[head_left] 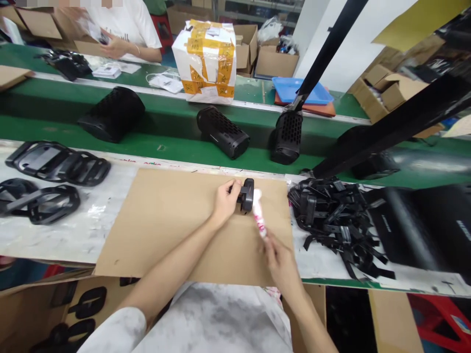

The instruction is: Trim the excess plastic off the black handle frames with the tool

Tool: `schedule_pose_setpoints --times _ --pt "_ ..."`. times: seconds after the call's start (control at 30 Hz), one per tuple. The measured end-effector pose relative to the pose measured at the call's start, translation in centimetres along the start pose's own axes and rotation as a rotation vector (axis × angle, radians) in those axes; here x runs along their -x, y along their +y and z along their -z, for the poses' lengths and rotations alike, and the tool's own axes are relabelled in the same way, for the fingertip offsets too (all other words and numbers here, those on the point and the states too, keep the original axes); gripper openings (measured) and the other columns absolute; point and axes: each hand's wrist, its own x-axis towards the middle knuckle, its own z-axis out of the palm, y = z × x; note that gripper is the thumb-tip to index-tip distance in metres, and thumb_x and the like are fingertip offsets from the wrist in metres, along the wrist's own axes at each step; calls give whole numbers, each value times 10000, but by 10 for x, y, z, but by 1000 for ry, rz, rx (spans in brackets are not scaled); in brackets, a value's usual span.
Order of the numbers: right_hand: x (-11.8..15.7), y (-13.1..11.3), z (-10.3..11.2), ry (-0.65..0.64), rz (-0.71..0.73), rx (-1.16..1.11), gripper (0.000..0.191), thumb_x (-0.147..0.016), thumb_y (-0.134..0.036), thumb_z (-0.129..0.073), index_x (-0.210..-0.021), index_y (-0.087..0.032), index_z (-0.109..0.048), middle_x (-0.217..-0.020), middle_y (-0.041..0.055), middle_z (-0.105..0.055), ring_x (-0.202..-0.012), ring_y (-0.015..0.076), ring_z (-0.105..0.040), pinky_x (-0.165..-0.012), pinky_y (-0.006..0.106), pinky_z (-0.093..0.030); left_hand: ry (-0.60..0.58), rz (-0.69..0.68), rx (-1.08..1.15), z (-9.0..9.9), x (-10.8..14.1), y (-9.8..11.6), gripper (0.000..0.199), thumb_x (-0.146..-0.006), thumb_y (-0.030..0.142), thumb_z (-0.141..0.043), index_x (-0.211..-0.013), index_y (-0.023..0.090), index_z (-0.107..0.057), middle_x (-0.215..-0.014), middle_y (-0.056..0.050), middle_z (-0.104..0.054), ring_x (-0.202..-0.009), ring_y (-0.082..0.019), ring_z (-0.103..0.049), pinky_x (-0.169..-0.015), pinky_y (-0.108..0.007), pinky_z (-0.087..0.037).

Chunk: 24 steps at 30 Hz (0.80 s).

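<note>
My left hand (225,202) is closed on a small black plastic part (248,196), holding it on edge above the brown cardboard sheet (165,215). My right hand (278,256) grips the lower end of a white stick with pink markings (259,218). The stick's rounded white top is right beside the black part; whether they touch I cannot tell. Blur hides what kind of tool the stick is. To the right of the sheet lies a tangled pile of black straps and plastic pieces (338,215).
Black plastic frames (55,201) lie at left. Black perforated cylinders (222,131) rest on the green conveyor (162,147). Behind them stands a taped white box (206,63); a co-worker (128,34) handles something beyond. A dark pole (327,54) slants in at right. Below is an open carton (22,314).
</note>
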Motion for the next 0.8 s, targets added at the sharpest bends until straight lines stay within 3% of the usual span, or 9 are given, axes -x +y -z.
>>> schedule_pose_setpoints --times 0.07,0.17,0.23,0.33,0.4,0.5,0.63,0.7,0.8 --pt "0 3 2 -79 -10 36 426 -1039 -528 -487 -954 -178 -713 -658 1 -547 -528 145 -443 -486 257 -367 4 -8 -10 1 0 0 445 -949 437 -567 -624 195 -383 -614 31 -342 -618 -117 -328 -592 -250 -284" --pt "3 5 3 66 1 3 415 -1038 -511 -501 -1162 -174 -708 -764 19 -600 -551 142 -451 -499 257 -382 -2 -7 -25 1 0 1 448 -956 438 -560 -626 194 -383 -615 31 -336 -622 -116 -332 -597 -245 -291" --pt "3 6 1 125 27 -2 406 -1049 -497 -476 -1116 -176 -716 -744 17 -581 -572 151 -467 -530 265 -403 -7 -13 -24 1 1 2 446 -957 441 -552 -627 193 -382 -610 30 -339 -620 -115 -340 -593 -242 -293" --pt "1 7 1 -57 15 35 416 -1043 -504 -482 -961 -181 -732 -681 13 -568 -587 164 -494 -546 271 -411 -5 -1 9 2 -3 0 447 -925 456 -584 -619 193 -390 -596 34 -349 -601 -108 -346 -579 -239 -294" --pt "0 7 5 -117 -15 12 412 -1035 -517 -493 -1009 -180 -730 -694 10 -583 -571 159 -491 -524 267 -399 18 86 110 5 -9 -2 455 -865 488 -641 -612 197 -401 -577 42 -357 -567 -100 -347 -555 -238 -293" --pt "0 4 9 43 20 -69 373 -1033 -500 -496 -1128 -188 -678 -728 -3 -569 -576 153 -494 -529 263 -412 9 301 394 13 -20 1 492 -787 527 -693 -597 213 -366 -524 57 -330 -495 -90 -325 -506 -241 -277" --pt "1 -8 2 271 153 -60 203 -945 -406 -666 -981 -222 -589 -674 -56 -488 -580 133 -479 -564 244 -423 -141 464 667 22 -27 11 616 -816 546 -684 -557 218 -231 -471 70 -195 -432 -69 -210 -479 -250 -268" --pt "-2 -14 -5 297 184 -63 200 -920 -358 -701 -940 -232 -547 -614 -96 -420 -531 112 -437 -561 231 -411 -167 509 699 22 -26 14 658 -854 592 -656 -544 217 -212 -459 65 -172 -423 -68 -188 -477 -258 -269" --pt "-10 -23 -14 244 216 -31 175 -925 -327 -688 -1033 -222 -599 -590 -112 -401 -500 99 -418 -556 223 -402 -176 552 643 20 -22 14 670 -919 643 -575 -536 223 -219 -460 52 -183 -433 -73 -194 -490 -272 -282"
